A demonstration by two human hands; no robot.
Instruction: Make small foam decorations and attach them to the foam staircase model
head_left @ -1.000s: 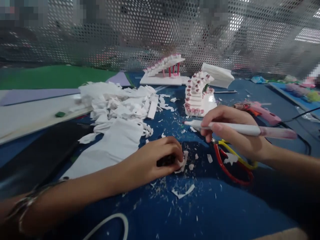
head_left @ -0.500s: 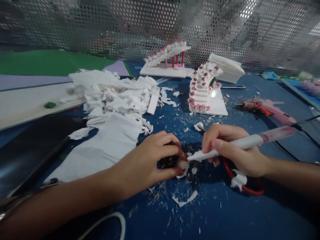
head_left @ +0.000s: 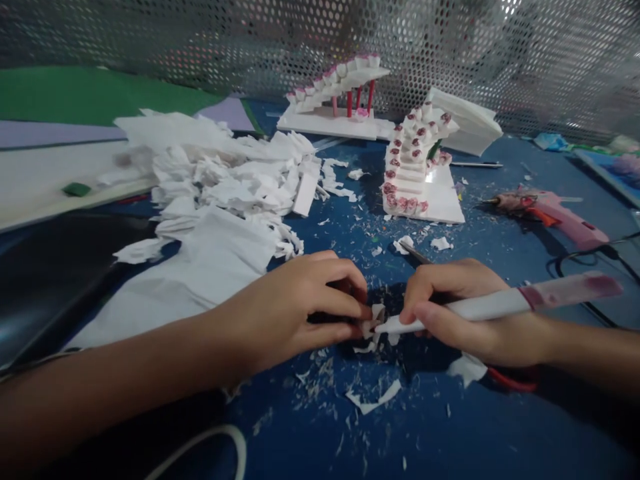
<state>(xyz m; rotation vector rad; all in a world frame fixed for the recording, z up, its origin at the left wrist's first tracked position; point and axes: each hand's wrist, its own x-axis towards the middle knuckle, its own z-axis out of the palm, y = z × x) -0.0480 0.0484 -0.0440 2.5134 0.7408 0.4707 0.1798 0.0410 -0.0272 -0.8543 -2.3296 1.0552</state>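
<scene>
My left hand (head_left: 310, 307) is closed, its fingertips pinching a small crumpled piece of whitish paper (head_left: 374, 320) just over the table. Gripped like a pencil in my right hand (head_left: 457, 283) is a white marker (head_left: 495, 305) with a see-through, pink-stained rear end. Its tip touches or nearly touches the paper piece; I cannot tell which. Under my right hand lie scissors with a red handle (head_left: 513, 381), partly hidden, their dark blades (head_left: 414, 252) poking out beyond the knuckles. A white scrap (head_left: 467, 369) rests against the handle.
Torn white paper (head_left: 225, 167) is heaped at left. Two white staircase models (head_left: 330, 123) (head_left: 407, 167) stand at the back, before a perforated metal screen (head_left: 300, 40). A pink glue gun (head_left: 565, 213) with a cable lies right. Scraps litter the blue table (head_left: 425, 427).
The marker's tip has come lower onto the paper piece, and my right hand has shifted slightly down and right. My left fingers have closed flatter around the piece. The view has tilted slightly.
</scene>
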